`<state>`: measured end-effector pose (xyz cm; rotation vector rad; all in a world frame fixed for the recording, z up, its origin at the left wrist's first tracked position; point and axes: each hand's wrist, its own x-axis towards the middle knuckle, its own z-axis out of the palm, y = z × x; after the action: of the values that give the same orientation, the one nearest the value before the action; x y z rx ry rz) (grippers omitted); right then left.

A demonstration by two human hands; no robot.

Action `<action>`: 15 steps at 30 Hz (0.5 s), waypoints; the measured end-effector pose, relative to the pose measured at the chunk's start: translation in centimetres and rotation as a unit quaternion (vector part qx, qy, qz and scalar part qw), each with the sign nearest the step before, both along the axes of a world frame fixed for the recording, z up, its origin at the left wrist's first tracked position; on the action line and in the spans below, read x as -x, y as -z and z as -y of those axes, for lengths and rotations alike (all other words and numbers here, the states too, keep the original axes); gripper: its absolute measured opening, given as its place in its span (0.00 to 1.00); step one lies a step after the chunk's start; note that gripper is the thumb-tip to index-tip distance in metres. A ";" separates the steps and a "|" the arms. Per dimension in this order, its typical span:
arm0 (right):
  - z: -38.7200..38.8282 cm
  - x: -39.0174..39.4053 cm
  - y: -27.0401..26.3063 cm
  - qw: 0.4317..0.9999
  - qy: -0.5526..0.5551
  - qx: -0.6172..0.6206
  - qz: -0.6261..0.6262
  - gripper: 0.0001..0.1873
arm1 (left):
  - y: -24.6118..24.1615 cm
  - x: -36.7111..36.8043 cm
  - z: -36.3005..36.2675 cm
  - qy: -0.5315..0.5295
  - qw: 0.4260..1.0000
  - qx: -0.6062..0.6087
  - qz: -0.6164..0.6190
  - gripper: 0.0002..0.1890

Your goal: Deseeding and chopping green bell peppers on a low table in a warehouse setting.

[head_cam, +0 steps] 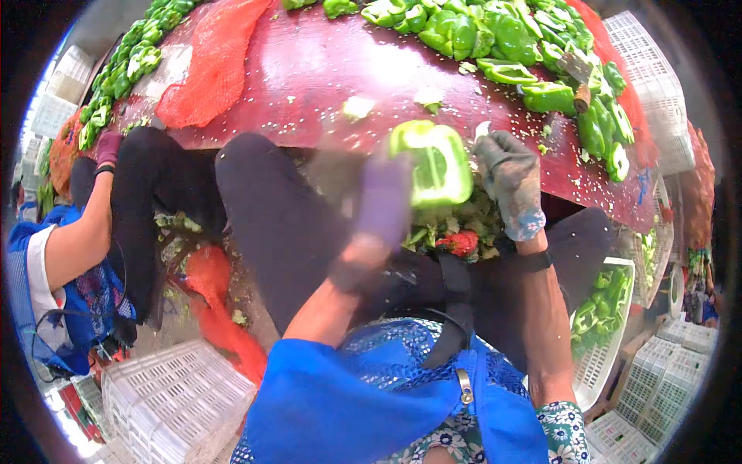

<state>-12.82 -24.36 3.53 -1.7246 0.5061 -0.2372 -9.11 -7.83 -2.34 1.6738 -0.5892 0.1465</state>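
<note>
My left hand (384, 197), in a purple glove and blurred, holds a halved green bell pepper (432, 165) with its hollow inside facing up. My right hand (507, 168) wears a grey, stained glove and is closed just right of the pepper. From its thumb side sticks out a small, pale, blade-like tool (482, 129), the rest hidden in the fist. Beyond both hands, cut-out pepper cores (430, 100) and scattered seeds lie on the dark red table (324, 75). Below the pepper, between my knees, is a heap of green trimmings (487, 223) with red netting (461, 242).
Halved green peppers (510, 35) are piled at the far right, with a wooden-handled blade (581, 95) on them. Red mesh (211, 64) lies on the table. A co-worker's gloved hand (108, 148) is at left. White plastic crates (174, 400) stand behind left; a pepper-filled crate (617, 325) is right.
</note>
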 end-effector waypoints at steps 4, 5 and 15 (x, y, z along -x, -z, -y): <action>2.4 -0.5 0.5 0.999 -0.041 -0.029 0.016 0.19 | -4.5 0.4 -0.5 0.002 0.920 0.206 -0.333 0.19; 2.4 -0.4 1.3 0.997 -0.074 -0.027 0.002 0.23 | -4.4 0.0 -0.2 0.008 0.921 0.206 -0.330 0.19; 3.7 3.3 -1.1 0.995 -0.011 -0.040 0.094 0.27 | -3.8 -7.0 -0.3 -0.107 0.975 -0.138 0.141 0.15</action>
<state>-16.10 -28.06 4.67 -1.6105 0.3529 -0.3549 -2.13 -7.51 1.47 2.0034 -0.6621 0.4834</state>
